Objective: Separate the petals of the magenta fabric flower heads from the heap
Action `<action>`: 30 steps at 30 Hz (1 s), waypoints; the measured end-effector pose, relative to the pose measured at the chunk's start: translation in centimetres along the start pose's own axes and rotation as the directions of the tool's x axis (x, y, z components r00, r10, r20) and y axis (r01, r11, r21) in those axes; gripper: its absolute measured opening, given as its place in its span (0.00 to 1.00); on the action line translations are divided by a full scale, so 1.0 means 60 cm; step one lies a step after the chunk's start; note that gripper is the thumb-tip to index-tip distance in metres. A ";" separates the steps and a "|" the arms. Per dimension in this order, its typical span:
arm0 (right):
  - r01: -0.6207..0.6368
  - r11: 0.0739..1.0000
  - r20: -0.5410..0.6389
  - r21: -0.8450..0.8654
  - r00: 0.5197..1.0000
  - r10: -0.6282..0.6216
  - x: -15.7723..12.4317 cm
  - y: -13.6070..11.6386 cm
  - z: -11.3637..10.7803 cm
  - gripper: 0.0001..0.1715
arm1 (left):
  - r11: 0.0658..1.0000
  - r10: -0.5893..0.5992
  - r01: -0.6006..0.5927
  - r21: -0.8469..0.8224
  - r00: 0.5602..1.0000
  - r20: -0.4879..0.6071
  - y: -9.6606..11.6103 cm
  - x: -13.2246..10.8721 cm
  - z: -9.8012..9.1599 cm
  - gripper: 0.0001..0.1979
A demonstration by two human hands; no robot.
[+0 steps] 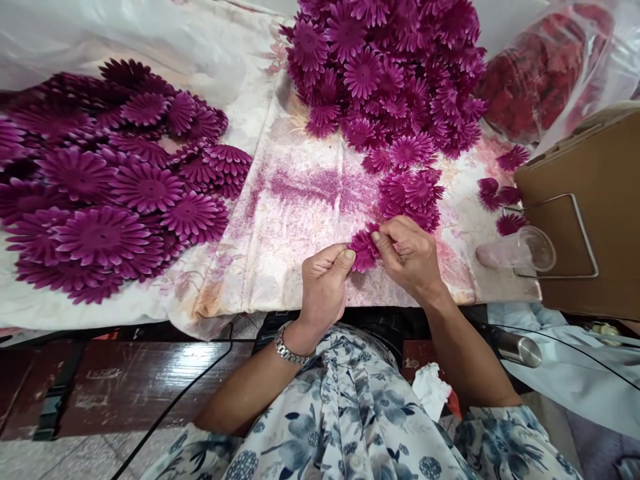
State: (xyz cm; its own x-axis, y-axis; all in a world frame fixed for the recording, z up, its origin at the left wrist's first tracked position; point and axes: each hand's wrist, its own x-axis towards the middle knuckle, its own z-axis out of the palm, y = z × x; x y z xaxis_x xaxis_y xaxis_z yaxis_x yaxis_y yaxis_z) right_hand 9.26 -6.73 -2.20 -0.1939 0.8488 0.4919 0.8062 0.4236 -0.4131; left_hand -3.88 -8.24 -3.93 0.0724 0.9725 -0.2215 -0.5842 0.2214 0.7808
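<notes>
Between my two hands, over the front part of the stained cloth (295, 253), is a small purple flower piece (364, 252). My left hand (326, 283) pinches its left edge between thumb and finger. At its upper right edge, my right hand (411, 257) is closed in a pinch on the petals. Just behind my right hand lies a small stack of purple flowers (413, 193). A large heap of purple flowers (363, 73) rises at the back, and piles of wider, flatter purple flower pieces (103, 233) cover the cloth on the left.
On the right are loose purple petals (513, 158), a clear plastic cup (537, 250) on its side, a wire frame (585, 233) and a cardboard box (590, 200). Behind them, a clear bag holds red material (530, 80). A metal flask (523, 350) lies below the table edge.
</notes>
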 end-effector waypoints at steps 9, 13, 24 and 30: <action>-0.207 0.936 -0.243 -0.285 0.960 0.138 0.026 0.074 -0.073 0.20 | 0.999 -0.025 0.025 -0.030 1.000 -0.002 0.002 0.003 0.000 0.18; -0.073 0.996 0.028 0.060 0.997 0.071 0.014 0.012 -0.040 0.11 | 1.000 -0.015 0.015 0.015 1.000 0.018 0.000 0.004 -0.003 0.17; -0.151 0.977 -0.239 -0.148 0.964 0.113 0.016 0.048 -0.033 0.10 | 1.000 0.016 -0.016 -0.002 1.000 0.001 -0.004 0.000 -0.003 0.16; -0.153 0.966 -0.230 -0.210 0.968 0.103 0.030 0.056 -0.057 0.17 | 1.000 0.000 0.000 0.001 1.000 0.001 -0.002 0.005 -0.002 0.18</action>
State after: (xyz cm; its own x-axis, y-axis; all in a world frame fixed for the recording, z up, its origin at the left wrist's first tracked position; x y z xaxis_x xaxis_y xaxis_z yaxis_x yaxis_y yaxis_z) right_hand 13.55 -4.84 -0.05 0.0239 0.7922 0.6098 0.9255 0.2131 -0.3131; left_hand -3.87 -7.99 -4.17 0.0732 0.9725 -0.2209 -0.5832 0.2215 0.7816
